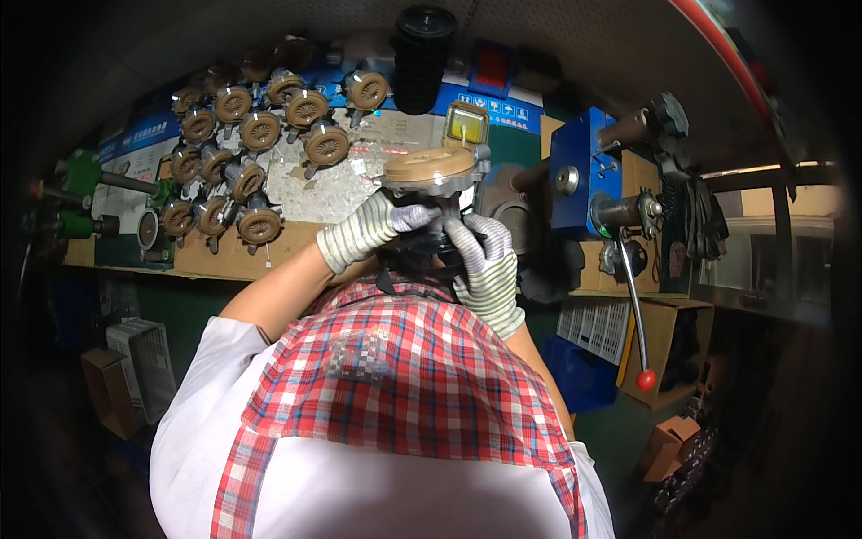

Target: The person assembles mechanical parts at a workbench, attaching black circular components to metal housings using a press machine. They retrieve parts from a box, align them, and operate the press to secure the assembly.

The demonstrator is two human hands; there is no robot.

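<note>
Close to my chest is a pump assembly (432, 166) with a round brown disc on top and a grey metal rim. My left hand (367, 228), in a striped knit glove, holds it from the left, below the rim. From the right, my right hand (488, 266) wears a matching glove and has its fingers bent against the dark lower part. Shadow and my fingers hide most of that lower part. Just beyond the assembly, a small container with yellow contents (466, 122) has a thin stick leaning in it.
Several similar brown-faced assemblies (260, 131) stand at the left on a cardboard-covered workbench (303, 192). A blue press (578, 178) with a red-knobbed lever (644, 379) stands right. Green clamps (82, 174) are far left. A stack of black rings (417, 67) stands behind.
</note>
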